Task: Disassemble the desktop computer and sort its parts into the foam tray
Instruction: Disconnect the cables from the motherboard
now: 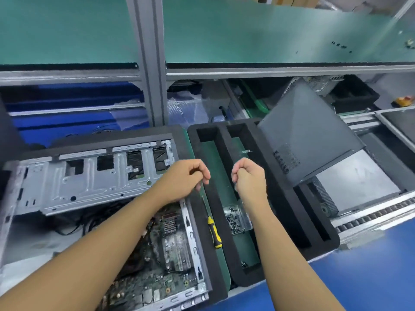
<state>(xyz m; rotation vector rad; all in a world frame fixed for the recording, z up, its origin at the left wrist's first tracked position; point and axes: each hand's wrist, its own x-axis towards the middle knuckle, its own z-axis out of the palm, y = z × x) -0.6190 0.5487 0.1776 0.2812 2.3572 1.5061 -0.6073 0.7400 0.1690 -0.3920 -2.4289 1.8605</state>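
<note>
The opened desktop computer case lies on its side at the left, its green motherboard exposed near me. Right of it sits the black foam tray with long slots. In one slot lie a yellow-and-black screwdriver and a clear box of screws. The grey side panel leans on the tray's far right. My left hand hovers over the case's right edge, fingers curled and pinched. My right hand floats above the tray, closed in a loose fist. Whether either holds something small is hidden.
A grey aluminium post and a green-topped shelf stand behind. Blue bins sit under the shelf at left. A roller conveyor rail runs along the right, with a blue surface near me.
</note>
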